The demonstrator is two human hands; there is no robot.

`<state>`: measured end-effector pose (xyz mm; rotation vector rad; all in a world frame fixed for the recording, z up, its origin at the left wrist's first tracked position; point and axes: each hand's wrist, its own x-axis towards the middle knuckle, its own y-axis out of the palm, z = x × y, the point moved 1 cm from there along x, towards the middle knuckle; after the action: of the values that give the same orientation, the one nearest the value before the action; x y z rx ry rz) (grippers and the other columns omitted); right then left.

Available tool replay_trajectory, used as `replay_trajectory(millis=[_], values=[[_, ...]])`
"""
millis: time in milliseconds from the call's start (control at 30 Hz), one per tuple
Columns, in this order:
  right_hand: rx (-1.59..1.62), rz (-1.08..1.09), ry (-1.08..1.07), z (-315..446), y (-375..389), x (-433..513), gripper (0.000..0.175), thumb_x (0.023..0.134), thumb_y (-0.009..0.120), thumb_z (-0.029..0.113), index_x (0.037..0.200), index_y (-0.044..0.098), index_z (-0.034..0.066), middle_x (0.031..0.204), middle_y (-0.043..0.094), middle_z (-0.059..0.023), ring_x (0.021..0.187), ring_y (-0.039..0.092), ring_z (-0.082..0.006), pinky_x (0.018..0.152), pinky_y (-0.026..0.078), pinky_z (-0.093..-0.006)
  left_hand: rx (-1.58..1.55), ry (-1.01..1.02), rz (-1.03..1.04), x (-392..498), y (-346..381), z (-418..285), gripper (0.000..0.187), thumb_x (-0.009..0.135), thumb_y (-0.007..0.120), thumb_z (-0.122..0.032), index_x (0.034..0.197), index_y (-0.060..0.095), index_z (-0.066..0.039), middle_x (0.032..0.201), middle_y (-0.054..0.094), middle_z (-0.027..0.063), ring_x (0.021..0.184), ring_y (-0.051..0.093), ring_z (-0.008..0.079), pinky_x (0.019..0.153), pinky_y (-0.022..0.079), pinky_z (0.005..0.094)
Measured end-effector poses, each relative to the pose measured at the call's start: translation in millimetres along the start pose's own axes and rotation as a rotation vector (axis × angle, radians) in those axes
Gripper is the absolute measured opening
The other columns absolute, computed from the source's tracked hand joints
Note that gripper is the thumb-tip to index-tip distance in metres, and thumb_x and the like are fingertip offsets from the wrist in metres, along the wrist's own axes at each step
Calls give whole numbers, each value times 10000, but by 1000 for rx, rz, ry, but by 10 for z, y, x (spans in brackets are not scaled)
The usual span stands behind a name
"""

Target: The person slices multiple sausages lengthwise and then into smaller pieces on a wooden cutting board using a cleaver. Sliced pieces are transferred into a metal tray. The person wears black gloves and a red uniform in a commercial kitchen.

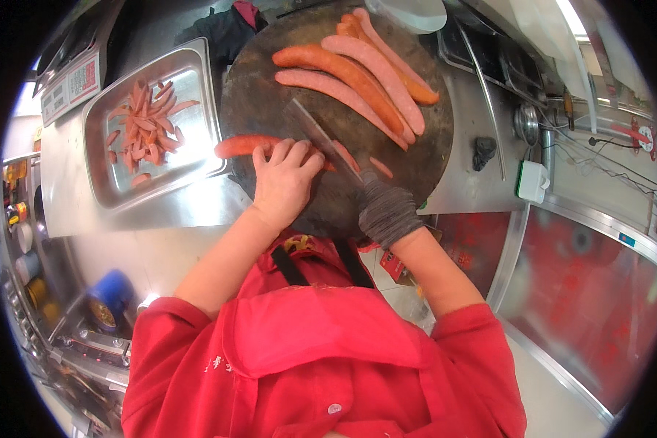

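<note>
My bare left hand (286, 178) presses a sausage piece (246, 145) onto a round, dark cutting board (328, 208). In a dark grey knitted glove, my right hand (387, 208) grips a wide-bladed knife (320, 134), its blade slanting away to the upper left beside my left fingertips. Just right of the blade lie a cut slice (346, 156) and a thin slice (381, 167). Several long sausage halves (339, 68) rest across the far part of the board, some with the pale cut face up. The knife handle is hidden in my glove.
Left of the board, a rectangular steel tray (101, 180) holds a heap of sausage slices (145, 123). A scale (71, 87) stands behind it. At the far edge is a white bowl (416, 13); to the right lie a black crumpled item (484, 152) and a metal rod (479, 82).
</note>
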<state>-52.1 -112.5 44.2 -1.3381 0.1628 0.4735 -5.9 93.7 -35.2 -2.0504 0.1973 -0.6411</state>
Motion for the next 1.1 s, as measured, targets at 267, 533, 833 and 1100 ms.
replay_trajectory(millis=[267,533,833,1100], values=[[-11,51,32,135,-55,76,442,856,558,121,1271,536,-31,867,726,-213,796,723,-390,681,549,-511,-63,16,-28,-31,37,64,210,817,660,-119,1026,665,-145,1134,635,25,1109,598,225,941,379,509],[-59,54,27,279,-85,161,468,850,600,136,1289,549,-19,807,716,-201,730,712,-391,669,547,-506,-110,28,-24,-69,7,142,251,819,642,-91,1070,646,-103,1169,623,55,1135,592,243,945,405,450],[-140,75,-107,283,55,281,374,881,574,132,1228,594,-6,883,716,-229,786,725,-377,697,559,-495,-194,47,-21,-73,-26,295,271,817,624,-74,1087,633,-54,1168,611,111,1148,576,305,949,436,435],[-78,-2,3,437,-16,286,482,883,574,139,1348,545,13,849,721,-230,739,720,-376,674,554,-500,-274,52,-11,-115,-49,378,290,811,613,-51,1099,631,-18,1187,603,145,1137,576,347,983,470,444]])
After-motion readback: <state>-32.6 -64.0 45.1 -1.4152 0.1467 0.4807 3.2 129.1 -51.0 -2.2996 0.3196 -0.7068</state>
